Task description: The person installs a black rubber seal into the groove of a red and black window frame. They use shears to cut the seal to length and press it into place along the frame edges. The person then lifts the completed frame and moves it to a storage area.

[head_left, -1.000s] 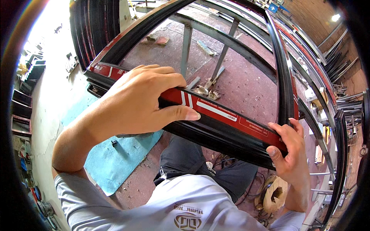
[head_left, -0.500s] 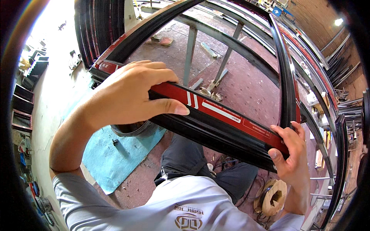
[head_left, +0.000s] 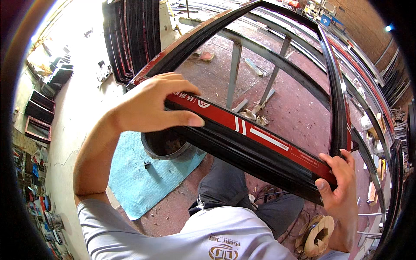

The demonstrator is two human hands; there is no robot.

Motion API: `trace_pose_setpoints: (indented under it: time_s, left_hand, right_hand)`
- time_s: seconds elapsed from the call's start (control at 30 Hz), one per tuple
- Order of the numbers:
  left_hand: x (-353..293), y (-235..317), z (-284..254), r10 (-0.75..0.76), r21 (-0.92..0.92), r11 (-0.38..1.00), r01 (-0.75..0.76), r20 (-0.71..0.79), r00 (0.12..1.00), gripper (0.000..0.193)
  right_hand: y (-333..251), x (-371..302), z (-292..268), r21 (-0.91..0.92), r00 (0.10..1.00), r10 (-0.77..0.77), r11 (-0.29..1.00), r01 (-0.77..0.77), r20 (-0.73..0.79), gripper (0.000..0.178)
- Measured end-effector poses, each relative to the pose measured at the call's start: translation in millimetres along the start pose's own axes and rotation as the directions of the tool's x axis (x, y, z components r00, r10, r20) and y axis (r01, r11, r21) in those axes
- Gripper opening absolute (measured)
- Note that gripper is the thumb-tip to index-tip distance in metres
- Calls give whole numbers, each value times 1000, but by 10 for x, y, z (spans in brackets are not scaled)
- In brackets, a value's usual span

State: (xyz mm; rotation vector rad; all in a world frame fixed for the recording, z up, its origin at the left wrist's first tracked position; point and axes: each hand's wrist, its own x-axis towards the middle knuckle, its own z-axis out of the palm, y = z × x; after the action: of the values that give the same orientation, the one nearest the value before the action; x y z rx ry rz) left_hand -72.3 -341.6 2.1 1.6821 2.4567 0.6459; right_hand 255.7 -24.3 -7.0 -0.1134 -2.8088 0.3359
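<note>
A large black rectangular window frame (head_left: pixel 260 167) with red protective film on its near bar is in front of me, the far part stretching away. My left hand (head_left: pixel 154 102) is wrapped over the near bar toward its left end, thumb on the near side and fingers over the top. At the near right corner my right hand (head_left: pixel 338 184) grips the frame, thumb below and fingers on the red film. Both hands are closed on the frame. Part of the left end of the bar is hidden behind my left hand.
Under the frame's left part a dark bucket (head_left: pixel 169 145) stands on a blue mat (head_left: pixel 151 177). A grey metal stand (head_left: pixel 277 63) lies beyond the near bar. Black profiles (head_left: pixel 130 39) are stacked at the far left. A wooden spool (head_left: pixel 318 236) sits at lower right.
The whole view has shifted, so the frame and hands appear further right and a little lower. My left hand sits further left along the bar, uncovering more printed red film. Both hands keep their grip.
</note>
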Motion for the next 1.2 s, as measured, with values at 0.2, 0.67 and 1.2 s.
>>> trace_pose_setpoints:
  time_s: [0.2, 0.67, 1.2]
  left_hand:
    - [105, 220, 102, -39, 62, 997, 40, -12, 999, 73]
    - [36, 319, 162, 6, 195, 981, 12, -92, 996, 74]
    - [74, -41, 13, -9, 27, 1000, 8, 55, 998, 70]
  right_hand:
    - [19, -15, -9, -18, 1000, -6, 1000, 6, 1, 62]
    - [5, -12, -9, -38, 1000, -17, 999, 17, 1, 62]
    - [-8, -20, -19, -23, 1000, 6, 1000, -5, 16, 64]
